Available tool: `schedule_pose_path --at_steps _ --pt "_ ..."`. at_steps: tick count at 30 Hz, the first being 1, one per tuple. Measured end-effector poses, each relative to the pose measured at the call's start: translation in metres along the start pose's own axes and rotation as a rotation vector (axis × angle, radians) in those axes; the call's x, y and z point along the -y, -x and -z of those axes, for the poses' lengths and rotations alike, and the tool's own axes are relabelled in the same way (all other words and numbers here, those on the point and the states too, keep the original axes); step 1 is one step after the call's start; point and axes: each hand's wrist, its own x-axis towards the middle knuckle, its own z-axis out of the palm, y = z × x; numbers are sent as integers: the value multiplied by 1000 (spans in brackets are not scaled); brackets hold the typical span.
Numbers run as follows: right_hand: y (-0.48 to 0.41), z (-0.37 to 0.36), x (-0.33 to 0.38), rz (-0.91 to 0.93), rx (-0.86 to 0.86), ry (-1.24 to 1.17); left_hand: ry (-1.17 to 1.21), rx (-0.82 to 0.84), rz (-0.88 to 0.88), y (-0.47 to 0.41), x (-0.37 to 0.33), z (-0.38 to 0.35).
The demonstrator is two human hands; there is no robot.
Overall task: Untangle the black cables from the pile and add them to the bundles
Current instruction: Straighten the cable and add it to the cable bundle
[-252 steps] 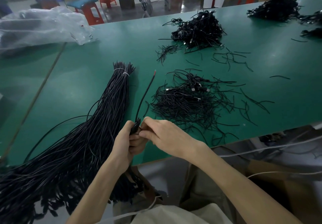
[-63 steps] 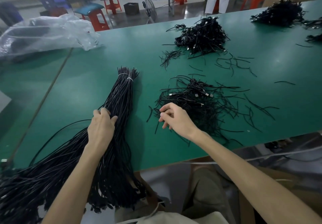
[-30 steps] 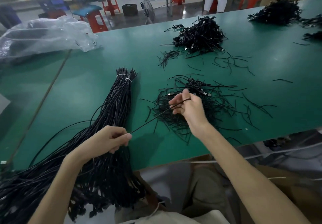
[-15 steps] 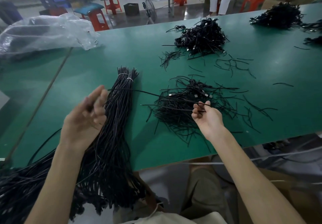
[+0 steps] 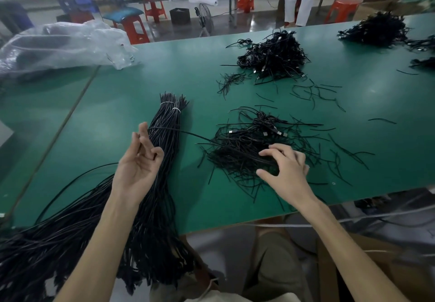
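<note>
Stretching rightward from the left grip [image 5: 137, 165], which pinches its end, one cable [image 5: 188, 133] crosses the bundle [image 5: 167, 116] into the pile [image 5: 244, 144], where the right grip [image 5: 287, 170] spreads, nearer.

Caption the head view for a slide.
One cable runs from the left hand, across the tied bundle, into the tangled pile beneath the right hand.
</note>
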Motion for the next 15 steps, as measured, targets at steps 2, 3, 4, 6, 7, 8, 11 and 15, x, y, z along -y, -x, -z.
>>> schedule_pose_path --at_steps 2,3,4,6,7,8,11,15 --pt "3 2 11 101 23 102 -238 16 -23 -2 2 -2" --pt "5 1 18 158 62 115 -361 32 -31 -2 4 -3" --pt "8 -2 26 220 100 113 -459 58 -29 -2 7 -4" --pt "14 -11 45 342 170 60 -574 132 -4 1 11 -4" --pt "18 -17 56 385 200 15 -610 160 11 3 12 -4" --pt "21 -25 66 405 228 -61 -637 184 29 5 14 -4" --pt "30 -40 90 348 293 -446 -684 203 77 11 21 -2" --pt "38 -51 99 330 313 -583 -490 136 88 17 36 -3"
